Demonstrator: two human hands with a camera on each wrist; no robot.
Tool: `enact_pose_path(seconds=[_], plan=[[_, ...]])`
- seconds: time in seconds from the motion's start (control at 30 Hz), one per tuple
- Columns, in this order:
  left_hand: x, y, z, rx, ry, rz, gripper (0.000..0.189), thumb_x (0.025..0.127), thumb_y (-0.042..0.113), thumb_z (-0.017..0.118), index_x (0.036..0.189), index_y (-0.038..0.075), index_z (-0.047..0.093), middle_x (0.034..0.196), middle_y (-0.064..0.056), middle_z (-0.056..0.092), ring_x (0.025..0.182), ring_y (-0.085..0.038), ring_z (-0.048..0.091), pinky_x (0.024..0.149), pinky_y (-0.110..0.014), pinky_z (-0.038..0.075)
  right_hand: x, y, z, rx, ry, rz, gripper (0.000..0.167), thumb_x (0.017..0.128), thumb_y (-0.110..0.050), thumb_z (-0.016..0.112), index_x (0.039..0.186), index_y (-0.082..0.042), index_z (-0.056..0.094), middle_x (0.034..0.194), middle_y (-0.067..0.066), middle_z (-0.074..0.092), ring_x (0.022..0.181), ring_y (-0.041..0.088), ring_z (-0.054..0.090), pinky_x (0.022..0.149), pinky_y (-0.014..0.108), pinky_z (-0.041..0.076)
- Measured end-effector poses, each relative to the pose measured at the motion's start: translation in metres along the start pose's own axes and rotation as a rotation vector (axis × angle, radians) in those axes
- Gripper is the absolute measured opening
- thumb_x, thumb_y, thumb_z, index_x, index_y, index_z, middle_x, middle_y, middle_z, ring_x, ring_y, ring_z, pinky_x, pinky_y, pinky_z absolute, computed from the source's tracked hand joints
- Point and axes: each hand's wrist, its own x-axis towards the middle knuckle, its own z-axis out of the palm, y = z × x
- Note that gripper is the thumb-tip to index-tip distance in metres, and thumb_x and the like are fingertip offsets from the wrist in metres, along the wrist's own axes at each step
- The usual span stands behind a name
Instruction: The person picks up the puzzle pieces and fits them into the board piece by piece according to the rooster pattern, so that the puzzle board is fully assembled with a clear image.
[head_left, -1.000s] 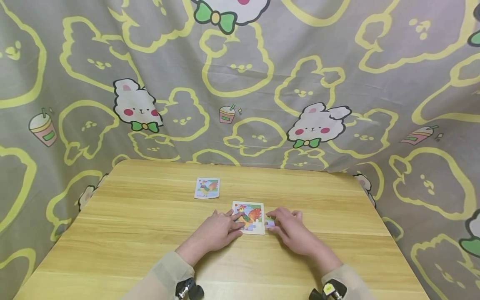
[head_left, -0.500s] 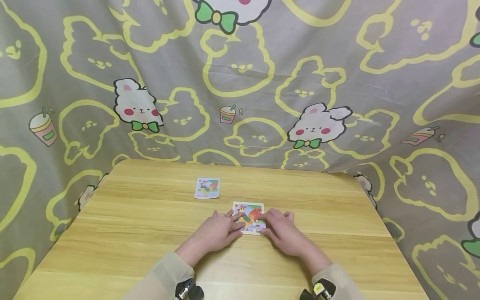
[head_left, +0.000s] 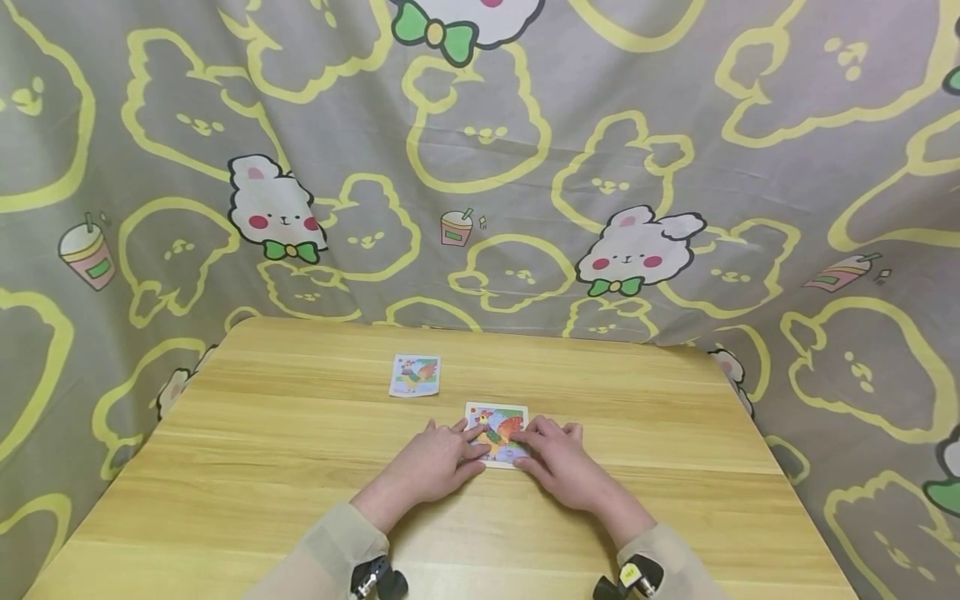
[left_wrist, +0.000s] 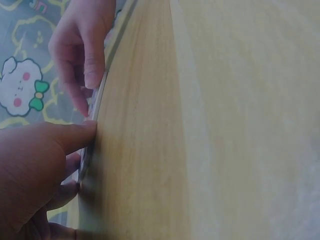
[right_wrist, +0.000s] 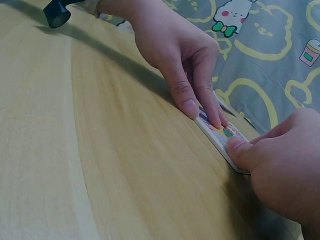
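Note:
A small jigsaw puzzle point(head_left: 495, 421) of a rooster in a white frame lies flat on the table. My left hand point(head_left: 435, 462) rests on its left side, two fairly straight fingers on the picture and the thumb point(left_wrist: 80, 134) against the near edge. From the right, my right hand point(head_left: 561, 462) has its thumb and index finger at the lower right corner, around a purple-blue puzzle piece point(head_left: 508, 454) that sits level with the picture. In the right wrist view, the right thumb point(right_wrist: 239, 150) lies on the puzzle and hides part of it.
A paper card point(head_left: 415, 376) with the same rooster picture lies farther back and left on the wooden table point(head_left: 300, 433). Behind the table hangs a grey curtain point(head_left: 517, 200) with cartoon animals. A wrist camera point(head_left: 378, 577) is strapped to each forearm.
My right hand has moved left from beside the frame, bringing the puzzle piece into the lower right gap, where no white space shows now. My left hand has stayed in place.

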Motion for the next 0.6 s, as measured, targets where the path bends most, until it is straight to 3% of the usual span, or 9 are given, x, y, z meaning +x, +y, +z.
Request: enact_pose_path(seconds=[0.17,0.37,0.6], plan=[[0.001,0.001,0.0,0.041,-0.006,0.0,0.037,0.108,0.04,0.062,0.137,0.022,0.074,0.154,-0.003,0.056,0.14,-0.037,0.053,0.103,-0.078,0.041,0.0,0.001,0.002,-0.007,0.014,-0.011,0.038,0.103,-0.024,0.072,0.134,-0.003,0.071,0.112,-0.004,0.058,0.09,0.005,0.05,0.09,0.047,0.023],[0.005,0.012,-0.003,0.168,0.008,0.034,0.039,0.107,0.043,0.062,0.141,0.028,0.072,0.152,-0.004,0.059,0.139,-0.032,0.056,0.101,-0.069,0.049,-0.001,0.004,0.005,-0.011,0.046,-0.033,0.038,0.102,-0.024,0.074,0.133,-0.004,0.072,0.11,-0.005,0.057,0.086,0.003,0.049,0.089,0.047,0.023],[0.014,0.023,0.001,0.194,-0.004,0.053,0.044,0.108,0.045,0.06,0.147,0.026,0.067,0.154,-0.005,0.056,0.143,-0.028,0.052,0.105,-0.063,0.049,-0.001,0.002,0.004,0.005,0.055,-0.039,0.038,0.101,-0.023,0.074,0.133,-0.004,0.072,0.108,-0.004,0.058,0.086,0.003,0.049,0.09,0.049,0.024]])
